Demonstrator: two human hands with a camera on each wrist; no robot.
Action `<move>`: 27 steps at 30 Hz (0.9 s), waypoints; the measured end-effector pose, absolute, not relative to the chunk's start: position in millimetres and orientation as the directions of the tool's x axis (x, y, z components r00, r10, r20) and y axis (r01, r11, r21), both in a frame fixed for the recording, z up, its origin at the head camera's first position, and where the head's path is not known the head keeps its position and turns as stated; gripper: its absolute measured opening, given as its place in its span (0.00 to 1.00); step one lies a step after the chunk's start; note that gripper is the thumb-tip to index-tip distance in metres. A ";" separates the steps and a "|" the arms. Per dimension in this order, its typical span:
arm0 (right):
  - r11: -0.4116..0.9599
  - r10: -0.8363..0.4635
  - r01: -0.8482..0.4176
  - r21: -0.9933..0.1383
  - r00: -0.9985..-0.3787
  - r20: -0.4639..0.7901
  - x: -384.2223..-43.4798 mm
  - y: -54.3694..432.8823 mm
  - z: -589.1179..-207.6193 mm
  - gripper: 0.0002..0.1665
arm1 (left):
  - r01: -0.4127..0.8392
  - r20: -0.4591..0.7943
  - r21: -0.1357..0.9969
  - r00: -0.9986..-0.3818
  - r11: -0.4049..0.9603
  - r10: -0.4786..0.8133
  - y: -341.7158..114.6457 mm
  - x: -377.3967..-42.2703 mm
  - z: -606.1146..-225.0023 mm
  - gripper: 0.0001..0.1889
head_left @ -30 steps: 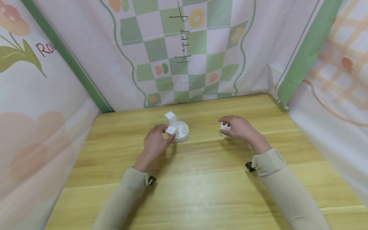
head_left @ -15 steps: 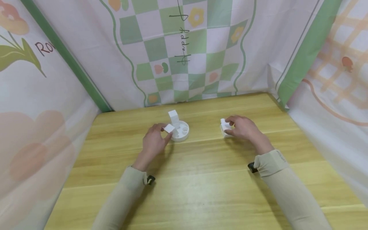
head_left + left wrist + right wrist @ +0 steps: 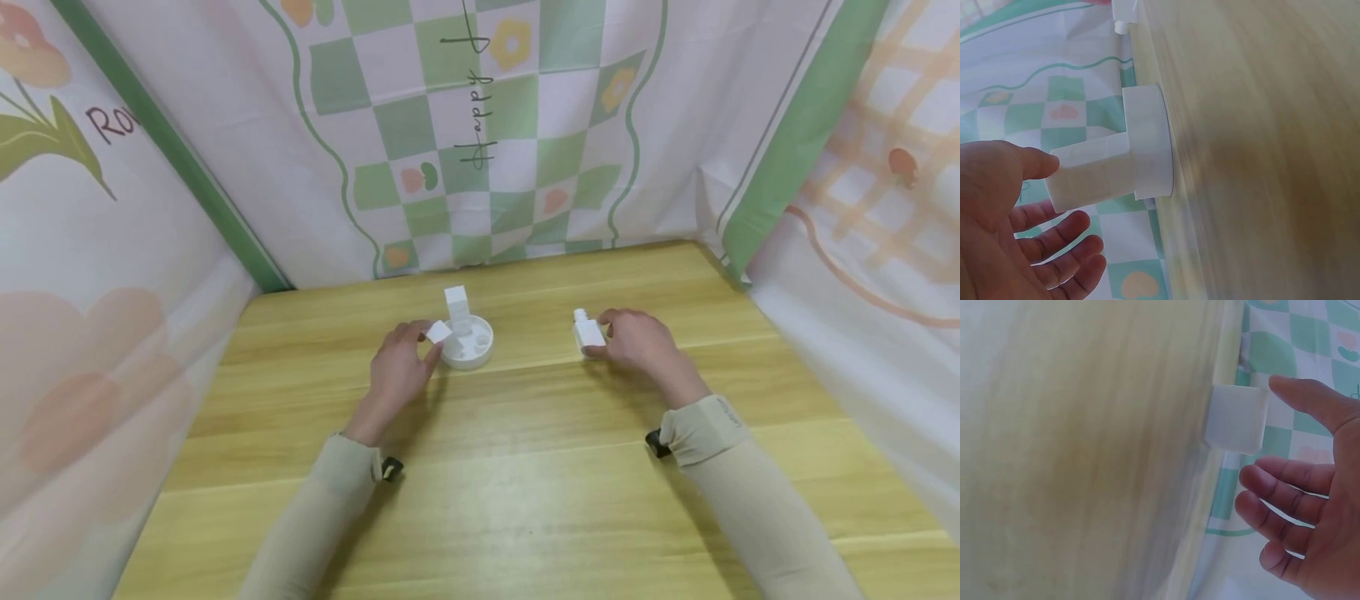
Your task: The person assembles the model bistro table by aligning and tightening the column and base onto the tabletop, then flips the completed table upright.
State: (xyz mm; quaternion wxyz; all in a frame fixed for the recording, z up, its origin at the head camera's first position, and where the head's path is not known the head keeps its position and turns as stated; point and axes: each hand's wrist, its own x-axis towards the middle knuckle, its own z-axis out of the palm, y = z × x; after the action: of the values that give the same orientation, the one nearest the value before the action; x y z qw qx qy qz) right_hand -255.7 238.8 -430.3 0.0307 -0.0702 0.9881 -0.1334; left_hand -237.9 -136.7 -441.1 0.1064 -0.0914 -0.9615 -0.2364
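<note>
In the head view a round white base [image 3: 468,361] with small raised rings stands on the table. A tall square white post [image 3: 456,300] rises from its back. My left hand [image 3: 397,367] pinches the top of a second square white post [image 3: 438,332] at the base's left side. In the left wrist view thumb and index finger lie at opposite edges of the held post [image 3: 1094,172]. My right hand [image 3: 637,342] is by a white block [image 3: 589,333] with a ridged round knob. In the right wrist view its spread fingers frame the block [image 3: 1235,419] with small gaps.
The wooden table [image 3: 510,483] ends at a patterned cloth [image 3: 480,200] hanging close behind the white pieces. More cloth hangs at the left and right sides. Black wrist straps [image 3: 392,468] show at the sleeve cuffs.
The left hand has drifted slightly left, and the posts have swung round clockwise with the base. The right hand has drawn back to the right, uncovering the knobbed block, which stays in place.
</note>
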 end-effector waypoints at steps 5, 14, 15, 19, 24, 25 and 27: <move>0.960 -0.122 -0.099 -0.262 -0.990 -0.072 -255.0 236.6 -432.7 0.44 | 0.228 0.258 0.434 -0.958 0.871 0.122 -137.1 -238.2 -440.7 0.23; 0.959 -0.109 -0.078 -0.274 -0.989 -0.101 -257.7 233.4 -432.3 0.42 | 0.233 0.268 0.438 -0.956 0.868 0.121 -137.1 -238.4 -441.4 0.23; 0.956 -0.113 -0.080 -0.281 -0.988 -0.103 -258.1 233.6 -432.2 0.40 | 0.231 0.268 0.441 -0.956 0.867 0.118 -137.1 -238.2 -441.0 0.23; 0.947 -0.135 -0.095 -0.306 -0.985 -0.109 -260.6 236.1 -433.1 0.33 | 0.219 0.255 0.465 -0.961 0.858 0.107 -137.6 -238.3 -440.4 0.23; 0.939 -0.142 -0.098 -0.330 -0.983 -0.112 -263.2 237.9 -434.2 0.29 | 0.222 0.237 0.497 -0.965 0.839 0.115 -139.4 -238.6 -441.3 0.23; 0.938 -0.140 -0.096 -0.334 -0.984 -0.110 -263.7 237.8 -434.1 0.29 | 0.224 0.236 0.499 -0.965 0.837 0.118 -140.0 -238.9 -441.8 0.24; 0.935 -0.138 -0.094 -0.343 -0.985 -0.104 -264.3 237.4 -433.1 0.29 | 0.222 0.230 0.506 -0.966 0.834 0.118 -140.9 -239.4 -442.6 0.24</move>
State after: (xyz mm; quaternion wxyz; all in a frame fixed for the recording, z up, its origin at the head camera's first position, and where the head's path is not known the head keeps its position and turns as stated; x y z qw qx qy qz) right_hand -264.3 237.4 -433.1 0.0634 -0.0591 0.9815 -0.1709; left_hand -239.4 -140.9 -442.6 0.0952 -0.0893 -0.9527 -0.2743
